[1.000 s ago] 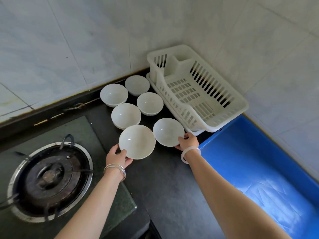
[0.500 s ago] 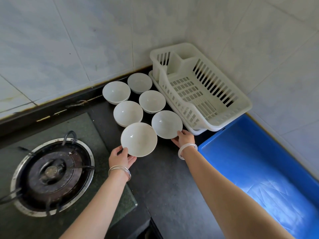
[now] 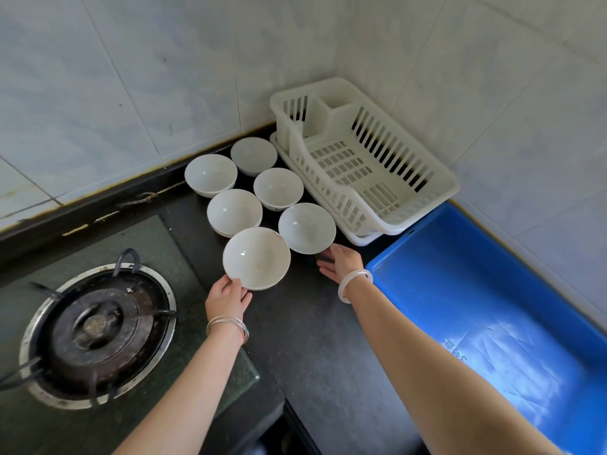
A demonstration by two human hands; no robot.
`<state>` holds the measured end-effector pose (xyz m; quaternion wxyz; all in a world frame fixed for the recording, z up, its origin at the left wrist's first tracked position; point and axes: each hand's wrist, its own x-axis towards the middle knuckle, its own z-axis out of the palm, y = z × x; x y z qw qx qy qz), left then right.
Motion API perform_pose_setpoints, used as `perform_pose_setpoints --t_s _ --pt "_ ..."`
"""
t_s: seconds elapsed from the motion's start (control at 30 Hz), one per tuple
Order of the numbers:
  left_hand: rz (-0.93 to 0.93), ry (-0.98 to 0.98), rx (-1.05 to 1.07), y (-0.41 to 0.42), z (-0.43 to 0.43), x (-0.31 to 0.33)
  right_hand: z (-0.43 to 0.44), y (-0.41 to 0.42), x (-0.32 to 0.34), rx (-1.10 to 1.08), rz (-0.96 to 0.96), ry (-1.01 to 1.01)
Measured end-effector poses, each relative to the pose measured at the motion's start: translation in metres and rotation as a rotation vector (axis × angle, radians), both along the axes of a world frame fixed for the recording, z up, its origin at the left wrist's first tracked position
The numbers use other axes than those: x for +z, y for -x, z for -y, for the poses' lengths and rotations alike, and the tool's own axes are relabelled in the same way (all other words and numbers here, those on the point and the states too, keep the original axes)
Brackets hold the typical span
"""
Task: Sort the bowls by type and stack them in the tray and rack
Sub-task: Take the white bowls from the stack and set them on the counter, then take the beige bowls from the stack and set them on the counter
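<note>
Several white bowls stand in a cluster on the dark counter. The nearest bowl (image 3: 257,257) has my left hand (image 3: 228,295) gripping its near rim, thumb on top and fingers underneath. To its right sits another bowl (image 3: 307,228). My right hand (image 3: 341,262) is at that bowl's near edge with the thumb tip touching the rim and the fingers spread loosely below it. Behind these are a middle bowl (image 3: 235,211), a bowl (image 3: 278,188) next to the rack, and two back bowls (image 3: 211,174) (image 3: 253,155). The white slatted dish rack (image 3: 440,192) is empty. So is the blue tray (image 3: 427,257).
A gas stove burner (image 3: 95,326) on a glass top lies at the left, close to my left forearm. Tiled walls meet in the corner behind the rack. The counter's front edge drops off at the bottom centre.
The right-hand bowl has shifted back, closer to the other bowls and the rack, and my right hand's fingers have loosened from it. My left hand still holds the nearest bowl.
</note>
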<state>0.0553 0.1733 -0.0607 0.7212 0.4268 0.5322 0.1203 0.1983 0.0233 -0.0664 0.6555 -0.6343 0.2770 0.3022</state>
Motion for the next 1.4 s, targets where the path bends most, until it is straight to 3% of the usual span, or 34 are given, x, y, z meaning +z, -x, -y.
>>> perform_pose_setpoints --t_s 0.2,0.37,0.53,0.8,0.9,1.07,1.2,1.4 --pt "-0.026 0.04 -0.184 0.025 0.031 0.004 0.044 0.043 0.022 0.108 0.118 0.129" --pt "-0.032 -0.025 -0.564 0.038 0.089 0.016 0.115 0.095 0.044 0.109 0.285 0.348" --pt "0.007 -0.186 -1.012 0.042 0.165 0.033 0.208 0.154 0.065 0.011 0.363 0.556" --pt "0.13 -0.532 -1.528 0.072 0.282 0.049 0.323 0.252 0.068 -0.028 0.249 1.074" --pt "0.19 -0.701 -1.617 0.082 0.312 0.051 0.342 0.28 0.064 0.007 0.19 1.154" --pt "0.173 -0.875 -1.678 0.091 0.333 0.045 0.347 0.302 0.054 -0.025 0.154 1.103" --pt "0.182 -0.903 -1.666 0.092 0.336 0.04 0.344 0.302 0.05 -0.055 0.185 1.119" --pt "0.185 -0.904 -1.657 0.092 0.337 0.036 0.344 0.302 0.048 0.081 0.24 1.19"
